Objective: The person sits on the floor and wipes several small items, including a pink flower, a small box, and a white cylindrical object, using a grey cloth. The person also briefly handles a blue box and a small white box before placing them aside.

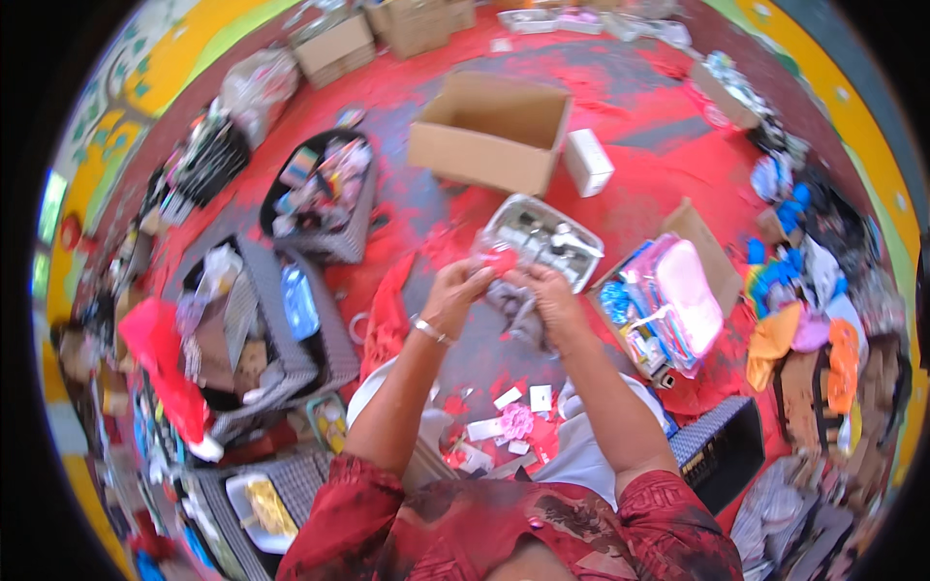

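Red patterned shirt [455, 528] nearest the camera, bare forearms reaching forward. Left hand [453, 292]: fingertips together, pinching a small red-and-clear piece [500, 259], motion-blurred. Right hand [550, 298]: fingers clamped on a soft grey bundle [518, 308] hanging between the hands. Both items sit at the near-left edge of a white tray [562, 214] of small parts, directly in front. Behind the tray: 1 open cardboard box [475, 161], 1 white carton [589, 163] beside it. Right: open box with pink packs [688, 281], crowding the right forearm. Left: grey bins [356, 228], loaded. Pink flower [517, 420] and white cards [541, 398] near the body. Floor [649, 145] red over grey; painted yellow wall [160, 77], clutter along it.
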`<state>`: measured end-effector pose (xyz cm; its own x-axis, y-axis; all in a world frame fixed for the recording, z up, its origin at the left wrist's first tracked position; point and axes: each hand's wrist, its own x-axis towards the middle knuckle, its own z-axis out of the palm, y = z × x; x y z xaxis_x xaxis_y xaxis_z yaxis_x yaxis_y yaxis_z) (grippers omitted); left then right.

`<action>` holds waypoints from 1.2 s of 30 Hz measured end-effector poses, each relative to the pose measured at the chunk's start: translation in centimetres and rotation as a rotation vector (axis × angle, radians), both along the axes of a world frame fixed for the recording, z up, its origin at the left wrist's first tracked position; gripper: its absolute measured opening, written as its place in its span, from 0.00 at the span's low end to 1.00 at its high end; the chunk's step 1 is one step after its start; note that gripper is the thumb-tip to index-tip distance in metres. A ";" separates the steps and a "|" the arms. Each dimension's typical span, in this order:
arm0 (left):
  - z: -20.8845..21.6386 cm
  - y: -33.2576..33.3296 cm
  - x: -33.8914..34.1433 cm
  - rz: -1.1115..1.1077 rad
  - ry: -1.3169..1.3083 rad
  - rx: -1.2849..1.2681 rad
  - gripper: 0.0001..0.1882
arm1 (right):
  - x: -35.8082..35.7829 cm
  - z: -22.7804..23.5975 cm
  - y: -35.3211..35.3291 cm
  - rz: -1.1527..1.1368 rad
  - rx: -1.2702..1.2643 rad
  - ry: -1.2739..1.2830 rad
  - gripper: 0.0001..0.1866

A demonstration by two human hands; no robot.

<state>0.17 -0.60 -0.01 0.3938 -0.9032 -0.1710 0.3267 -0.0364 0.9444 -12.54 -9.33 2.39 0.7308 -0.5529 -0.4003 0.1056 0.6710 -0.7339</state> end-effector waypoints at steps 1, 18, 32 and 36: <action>0.0 0.1 0.0 -0.017 0.032 -0.053 0.09 | 0.0 -0.1 0.0 0.016 -0.030 0.035 0.07; -1.8 0.3 1.1 0.110 -0.006 0.048 0.08 | 0.5 -1.5 0.1 -0.076 -0.201 0.020 0.10; -1.0 -0.8 0.5 0.170 0.163 -0.031 0.06 | 1.0 -1.9 0.1 -0.229 -0.022 -0.056 0.04; -1.6 -1.1 0.7 0.188 0.225 -0.035 0.03 | 0.5 -1.5 0.0 -0.212 -0.032 -0.049 0.04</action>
